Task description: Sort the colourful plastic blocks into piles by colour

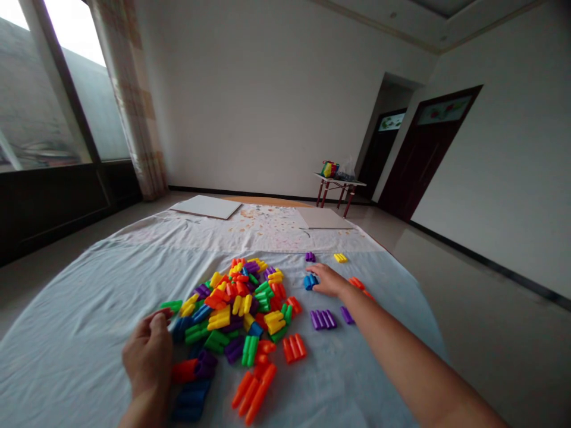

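Left hand (148, 352): pinching a red plastic piece (166, 311), left of the heap of multicoloured ribbed plastic blocks (241, 303).
Right hand (329, 279): fingers at a blue ribbed plastic block (308, 282), right of the heap; clasp indeterminable.
Handling: advisable to grip blue across its ribs.
Containers: multicoloured bag (330, 169), transparent plastic bag (347, 169), beyond the heap; contents indistinct.

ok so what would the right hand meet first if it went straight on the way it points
The blue block at the right hand comes first; beyond it, probably the pile, though depth is hard to judge.
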`<state>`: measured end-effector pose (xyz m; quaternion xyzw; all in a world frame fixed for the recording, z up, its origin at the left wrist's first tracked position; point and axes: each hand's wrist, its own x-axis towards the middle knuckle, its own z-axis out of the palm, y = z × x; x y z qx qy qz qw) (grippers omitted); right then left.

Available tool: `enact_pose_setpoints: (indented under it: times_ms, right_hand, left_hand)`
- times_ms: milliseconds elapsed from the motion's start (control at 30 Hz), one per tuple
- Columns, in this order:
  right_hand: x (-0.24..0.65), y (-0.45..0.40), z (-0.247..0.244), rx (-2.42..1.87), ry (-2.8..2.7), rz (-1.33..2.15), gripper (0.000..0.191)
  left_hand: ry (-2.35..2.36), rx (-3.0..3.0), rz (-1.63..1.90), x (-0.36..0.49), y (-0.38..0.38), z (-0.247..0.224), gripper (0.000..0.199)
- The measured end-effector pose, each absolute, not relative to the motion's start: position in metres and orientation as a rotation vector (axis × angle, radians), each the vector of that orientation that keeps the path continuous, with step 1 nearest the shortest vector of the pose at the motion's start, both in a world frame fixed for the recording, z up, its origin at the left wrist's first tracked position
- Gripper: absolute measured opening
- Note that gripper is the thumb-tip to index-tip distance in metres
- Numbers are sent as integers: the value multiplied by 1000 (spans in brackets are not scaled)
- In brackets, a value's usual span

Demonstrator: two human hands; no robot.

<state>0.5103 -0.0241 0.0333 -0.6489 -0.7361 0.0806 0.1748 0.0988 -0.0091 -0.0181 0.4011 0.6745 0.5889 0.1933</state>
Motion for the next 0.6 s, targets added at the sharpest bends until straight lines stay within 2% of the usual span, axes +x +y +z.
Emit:
enact_pose_setpoints:
  times_ms: [200, 367, 600]
  right_hand:
    - [514, -10, 29, -1896, -2194, 282, 74]
    - [514, 3, 27, -1959, -2268, 319, 63]
    - [508, 11, 29, -2027, -2246, 277, 62]
  left_hand:
    - [1901, 1054, 1602, 103, -15, -10, 35]
    - [1897, 1067, 1603, 102, -15, -11, 37]
    - [1855, 1091, 1648, 100, -11, -17, 37]
